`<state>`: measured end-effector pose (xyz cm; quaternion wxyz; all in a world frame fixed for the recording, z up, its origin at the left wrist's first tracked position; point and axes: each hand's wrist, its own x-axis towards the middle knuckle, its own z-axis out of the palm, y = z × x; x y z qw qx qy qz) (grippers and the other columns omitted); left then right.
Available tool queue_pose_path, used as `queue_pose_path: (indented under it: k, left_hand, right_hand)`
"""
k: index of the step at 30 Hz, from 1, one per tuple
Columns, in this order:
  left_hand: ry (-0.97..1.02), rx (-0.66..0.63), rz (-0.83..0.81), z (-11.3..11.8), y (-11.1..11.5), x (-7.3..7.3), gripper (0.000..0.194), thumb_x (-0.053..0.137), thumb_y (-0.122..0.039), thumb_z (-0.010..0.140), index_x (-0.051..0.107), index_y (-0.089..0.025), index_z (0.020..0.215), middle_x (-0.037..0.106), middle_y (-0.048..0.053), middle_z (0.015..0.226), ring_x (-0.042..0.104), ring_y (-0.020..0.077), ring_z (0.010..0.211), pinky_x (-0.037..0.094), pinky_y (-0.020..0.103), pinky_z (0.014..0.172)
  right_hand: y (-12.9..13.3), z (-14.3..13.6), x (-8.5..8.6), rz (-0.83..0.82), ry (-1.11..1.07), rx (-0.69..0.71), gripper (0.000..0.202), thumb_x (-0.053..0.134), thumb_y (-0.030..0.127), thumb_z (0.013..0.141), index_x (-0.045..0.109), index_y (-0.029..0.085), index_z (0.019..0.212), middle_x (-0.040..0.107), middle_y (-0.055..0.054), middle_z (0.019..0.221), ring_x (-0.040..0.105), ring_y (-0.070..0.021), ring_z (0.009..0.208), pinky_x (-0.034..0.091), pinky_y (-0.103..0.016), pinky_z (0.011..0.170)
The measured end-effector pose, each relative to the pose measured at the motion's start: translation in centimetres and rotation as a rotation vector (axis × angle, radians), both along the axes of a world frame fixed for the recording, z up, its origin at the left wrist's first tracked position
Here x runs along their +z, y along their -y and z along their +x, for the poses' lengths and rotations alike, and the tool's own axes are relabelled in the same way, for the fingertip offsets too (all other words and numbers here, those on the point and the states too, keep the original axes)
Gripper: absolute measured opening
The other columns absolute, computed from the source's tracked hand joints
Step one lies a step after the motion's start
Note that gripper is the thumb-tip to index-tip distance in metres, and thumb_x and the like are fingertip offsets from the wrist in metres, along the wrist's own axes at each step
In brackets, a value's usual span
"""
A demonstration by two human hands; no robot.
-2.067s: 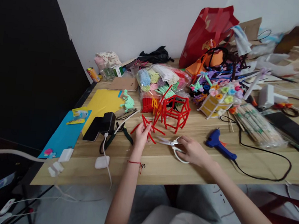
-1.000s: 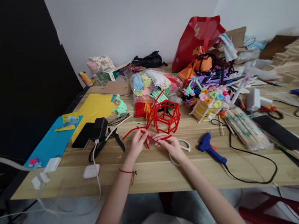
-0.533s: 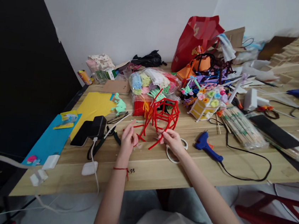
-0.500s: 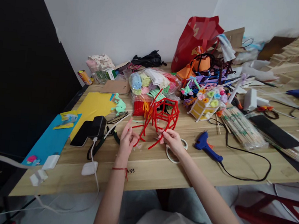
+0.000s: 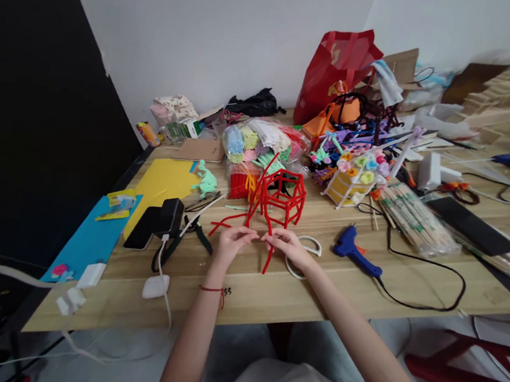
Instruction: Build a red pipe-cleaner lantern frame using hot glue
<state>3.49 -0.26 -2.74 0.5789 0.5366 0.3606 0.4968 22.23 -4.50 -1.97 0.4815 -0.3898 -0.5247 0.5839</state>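
My right hand (image 5: 289,244) pinches a red pipe cleaner (image 5: 267,263), whose lower end hangs below the fingertips. My left hand (image 5: 232,243) is closed, its thumb and fingertips pressed together just left of the right fingertips. Whatever is between them is too small to make out. Right behind the hands stands a red pipe-cleaner frame (image 5: 287,203), an open cage of many-sided rings and short uprights. Loose red strips (image 5: 229,218) lie by the left hand, and one long strip slants up beside the frame. White-handled scissors (image 5: 315,246) lie partly under the right hand.
A blue glue gun (image 5: 358,251) with a black cord lies to the right. Behind are bagged pipe cleaners (image 5: 260,140), a flower basket (image 5: 344,188) and packed wooden sticks (image 5: 418,220). Pliers (image 5: 173,249), a black phone (image 5: 144,228) and a white cable are at left.
My left hand has moved right, and its spread fingers have closed into a pinch beside the right fingertips. The strip in my right hand now hangs more upright.
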Motion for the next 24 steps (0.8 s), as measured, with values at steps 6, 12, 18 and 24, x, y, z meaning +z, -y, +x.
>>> queue_pose_path:
  k: [6, 12, 18, 24]
  left_hand:
    - [-0.095, -0.079, 0.128, 1.3, 0.3, 0.2, 0.018, 0.083, -0.023, 0.059, 0.067, -0.016, 0.062, 0.063, 0.003, 0.075, 0.059, 0.0139, 0.072, 0.046, 0.025, 0.065]
    - [-0.205, -0.034, 0.167, 0.9, 0.1, -0.3, 0.029, 0.083, -0.024, 0.06, 0.061, -0.017, 0.078, 0.06, -0.002, 0.074, 0.049, 0.0082, 0.057, 0.038, 0.02, 0.054]
    - [-0.333, 0.009, 0.236, 0.5, -0.2, -1.1, 0.032, 0.081, -0.022, 0.061, 0.062, -0.018, 0.087, 0.06, -0.002, 0.075, 0.048, 0.008, 0.057, 0.037, 0.019, 0.053]
    - [-0.405, -0.011, 0.291, 0.3, -0.6, -1.8, 0.034, 0.078, -0.02, 0.064, 0.059, -0.019, 0.092, 0.058, -0.004, 0.074, 0.048, 0.0079, 0.057, 0.039, 0.019, 0.053]
  right_hand:
    - [0.0, 0.1, -0.4, -0.004, 0.106, 0.035, 0.041, 0.061, 0.056, 0.082, 0.062, 0.016, 0.075, 0.055, 0.002, 0.059, 0.041, -0.0075, 0.048, 0.03, -0.021, 0.046]
    - [-0.6, 1.0, -0.7, 0.005, 0.203, 0.08, 0.043, 0.065, 0.056, 0.078, 0.065, 0.014, 0.069, 0.054, 0.002, 0.053, 0.04, -0.007, 0.045, 0.029, -0.021, 0.043]
    - [-1.0, 0.9, -1.5, 0.024, 0.248, 0.068, 0.047, 0.066, 0.056, 0.076, 0.072, 0.012, 0.094, 0.061, 0.001, 0.06, 0.041, -0.0067, 0.045, 0.031, -0.02, 0.042]
    - [-1.1, 1.0, -1.5, 0.038, 0.254, 0.106, 0.052, 0.066, 0.056, 0.076, 0.073, 0.01, 0.099, 0.066, -0.004, 0.068, 0.037, -0.005, 0.046, 0.027, -0.019, 0.041]
